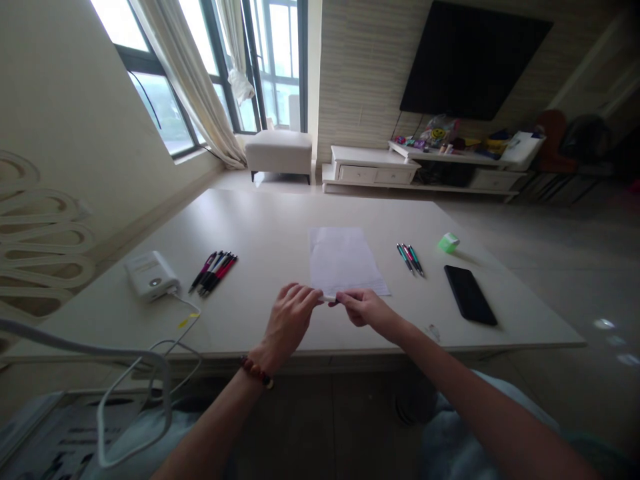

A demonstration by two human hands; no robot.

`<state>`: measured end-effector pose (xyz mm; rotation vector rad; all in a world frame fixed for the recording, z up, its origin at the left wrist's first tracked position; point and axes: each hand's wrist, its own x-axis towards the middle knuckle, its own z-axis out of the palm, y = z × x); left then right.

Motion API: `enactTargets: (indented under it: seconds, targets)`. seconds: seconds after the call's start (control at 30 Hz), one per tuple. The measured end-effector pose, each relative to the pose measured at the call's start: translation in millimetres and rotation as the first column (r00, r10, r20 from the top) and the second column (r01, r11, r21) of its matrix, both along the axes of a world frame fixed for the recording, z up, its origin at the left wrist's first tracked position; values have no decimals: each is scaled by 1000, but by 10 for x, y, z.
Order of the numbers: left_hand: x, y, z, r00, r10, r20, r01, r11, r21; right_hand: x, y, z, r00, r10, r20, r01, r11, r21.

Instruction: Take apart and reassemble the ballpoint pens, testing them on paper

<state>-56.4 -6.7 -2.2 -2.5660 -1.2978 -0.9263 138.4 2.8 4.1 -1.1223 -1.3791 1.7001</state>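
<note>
A person's left hand and right hand met over the near side of a pale worktop, the fingers of each grasping one end of a slim white object. The left fingers clasped its pale end, while the right thumb and fingers pinched the end that showed dark. The object lay level between them, just beside the near edge of a white sheet of paper; whether it touched the sheet could not be told. A beaded bracelet circled the left wrist. To the left, a row of pens in purple, white, black and red lay near a white boxy device, from which a white cable trailed past the worktop's near edge. To the right of the paper, a smaller group of pens in teal and red lay near a small green container and a black phone. Beyond stood a padded stool and a low white cabinet, with a dark television on the wall
</note>
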Motion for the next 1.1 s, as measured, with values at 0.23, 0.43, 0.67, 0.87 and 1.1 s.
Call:
enactTargets:
  seconds: [0.23, 0.43, 0.67, 0.87, 1.1]
  targets:
    - [-26, -13, -87, 993, 58, -107, -60, 998, -21, -144, -9, -140, 950, -202, -237, 81, 895, -439]
    - [1, -42, -111, 983, 39, -180, -49, 997, -54, -233, -45, -133, 937, -247, -247, 155, 928, -337]
    - [1, -57, -67, 978, 77, -195, -75, 997, 16, -295, -96, -100, 897, -408, -168, 311, 856, -414]
    - [52, -130, -53, 991, 73, -109, -88, 986, -144, -304, -49, -171, 864, -458, -208, 381, 866, -324]
    - [37, -135, 35, 964, 134, 230, 57, 742, -668, -246, -47, -255, 908, -357, -217, 304, 921, -244]
